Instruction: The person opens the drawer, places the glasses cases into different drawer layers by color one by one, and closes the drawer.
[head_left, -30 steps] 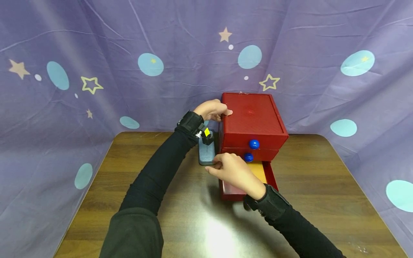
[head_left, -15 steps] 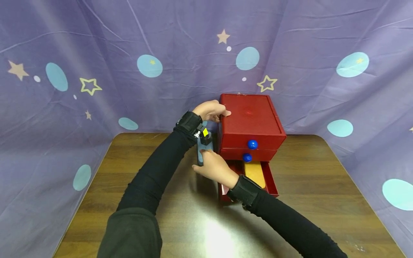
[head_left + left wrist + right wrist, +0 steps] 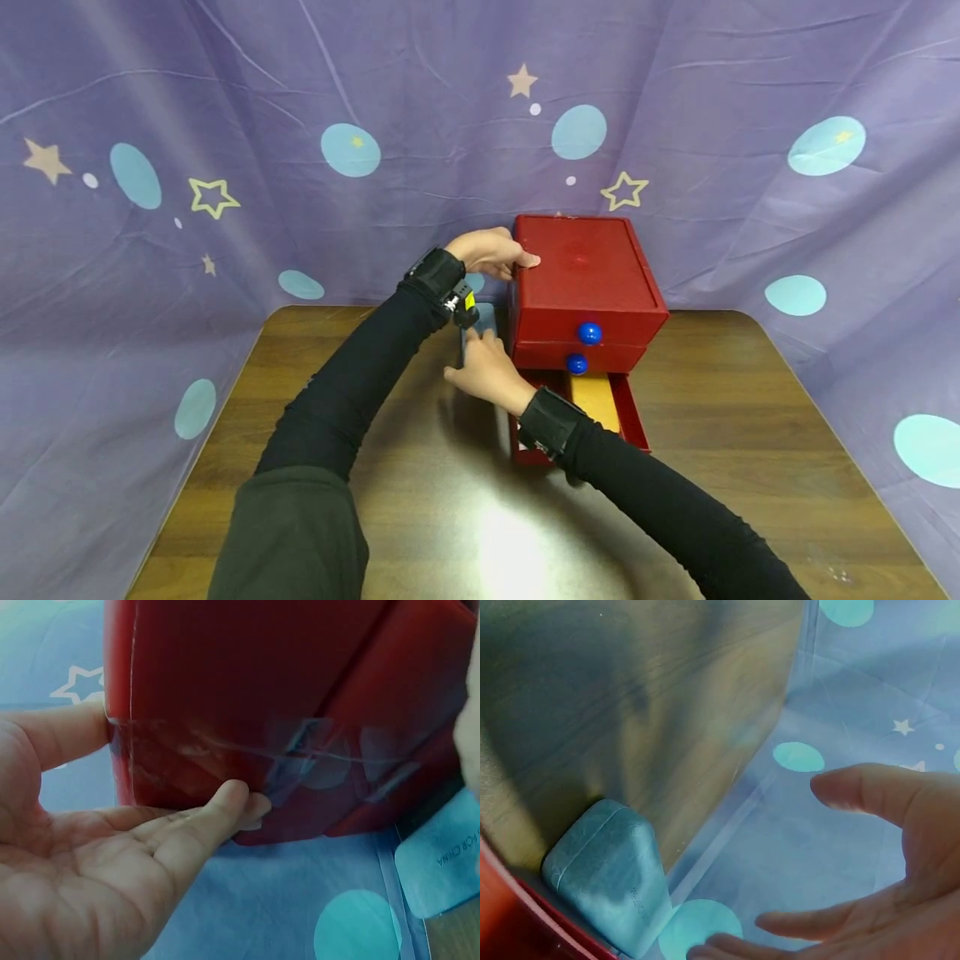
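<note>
My left hand (image 3: 491, 252) holds the back left part of a red drawer cabinet (image 3: 588, 267), with the thumb on its top and the fingers against its side. In the left wrist view, clear tape crosses the cabinet's side beside the fingers (image 3: 217, 814). A blue case (image 3: 611, 877), looking like a glasses case, lies on the table along the cabinet's left side. Over its near end, my right hand (image 3: 487, 371) reaches with thumb and fingers spread apart. The right wrist view shows nothing between them. Part of the case is hidden by the hands in the head view.
The cabinet's bottom drawer (image 3: 633, 417) is pulled out, with a yellow block-like thing (image 3: 595, 400) and something pale inside. Two blue knobs (image 3: 590, 334) mark the upper drawers. A purple patterned cloth (image 3: 420, 100) hangs behind the wooden table (image 3: 735, 417).
My right hand has moved left and away from me, from above the open drawer to above the blue case. My left hand stays at the cabinet, its wrist shifting slightly.
</note>
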The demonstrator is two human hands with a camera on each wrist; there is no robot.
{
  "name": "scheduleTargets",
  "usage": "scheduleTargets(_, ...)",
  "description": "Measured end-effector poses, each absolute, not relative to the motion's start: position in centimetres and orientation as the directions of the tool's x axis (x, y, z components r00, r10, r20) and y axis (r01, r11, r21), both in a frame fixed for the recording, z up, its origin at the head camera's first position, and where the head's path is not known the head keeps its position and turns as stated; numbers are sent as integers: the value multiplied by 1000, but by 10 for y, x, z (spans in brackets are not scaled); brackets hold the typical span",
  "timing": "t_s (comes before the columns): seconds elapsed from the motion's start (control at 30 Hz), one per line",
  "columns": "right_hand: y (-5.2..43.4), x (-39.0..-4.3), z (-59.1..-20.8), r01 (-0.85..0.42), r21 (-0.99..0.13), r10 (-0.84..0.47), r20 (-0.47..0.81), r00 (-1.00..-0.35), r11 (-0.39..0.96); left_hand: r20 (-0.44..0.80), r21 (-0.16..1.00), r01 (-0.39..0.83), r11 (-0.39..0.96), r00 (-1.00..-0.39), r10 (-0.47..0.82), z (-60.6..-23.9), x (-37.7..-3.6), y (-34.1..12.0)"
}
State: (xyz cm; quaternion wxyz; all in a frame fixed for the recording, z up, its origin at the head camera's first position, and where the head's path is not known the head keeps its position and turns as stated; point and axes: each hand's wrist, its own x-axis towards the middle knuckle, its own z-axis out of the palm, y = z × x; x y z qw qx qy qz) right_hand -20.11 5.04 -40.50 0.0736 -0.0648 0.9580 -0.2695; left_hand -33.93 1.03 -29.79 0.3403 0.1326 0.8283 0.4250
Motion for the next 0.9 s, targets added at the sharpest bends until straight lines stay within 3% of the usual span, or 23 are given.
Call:
scheduleTargets(0.27, 43, -213, -405, -65, -507, -127, -89, -988, 860, -448, 809, -74, 583, -719, 531, -300, -342, 9)
scheduleTargets(0.63, 42, -230, -413, 93, -477, -16, -218, -976, 874, -458, 800, -58, 597, -702, 546, -300, -346, 8)
scheduleTargets(0.9, 40, -236, -420, 185, -476, 74, -242, -968, 860, -466, 807, -67, 587, -683, 562, -300, -347, 8)
